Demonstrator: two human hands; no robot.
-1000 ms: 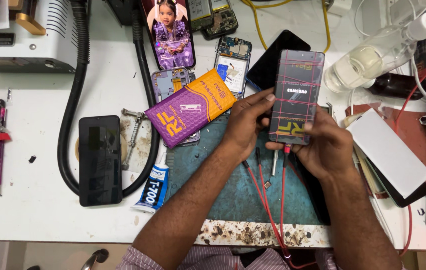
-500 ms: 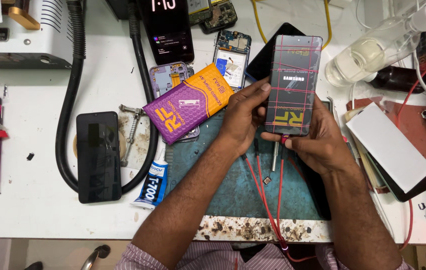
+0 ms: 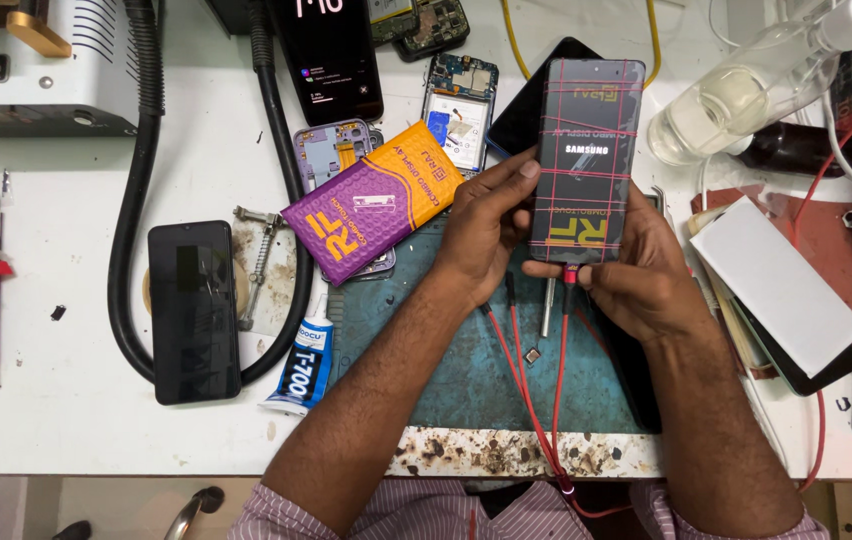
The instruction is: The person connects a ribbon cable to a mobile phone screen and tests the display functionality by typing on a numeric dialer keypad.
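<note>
Phone (image 3: 586, 160) with a protective film of red crossing lines on its screen, held upright above the teal work mat (image 3: 466, 380), near the mat's far edge. A red cable (image 3: 558, 370) is plugged into the phone's bottom end and runs back across the mat toward the person.

Around the mat: an orange-and-purple flat box (image 3: 371, 212) lies tilted just off the mat's far-left corner, resting over a bare purple phone frame (image 3: 331, 152). A glue tube (image 3: 303, 360) lies just left of the mat. Further left, a dark phone (image 3: 193, 310) lies face up inside the loop of a black hose (image 3: 136, 200). Beyond the mat, an opened phone with its board exposed (image 3: 456, 108) and a lit dark phone (image 3: 331, 55). To the mat's right, a white flat slab (image 3: 776, 285) rests on a stack of devices; a clear plastic bottle (image 3: 736, 95) of clear liquid lies on its side far right, about half full. Nothing blocks the held phone.

Left hand (image 3: 481, 235): fingers curled round the phone's left edge, thumb up along that edge, gripping it. Right hand (image 3: 636, 275): cupped under the phone's lower end, thumb and fingertips pinching the cable plug at the port. Both forearms reach in across the mat's near edge.
</note>
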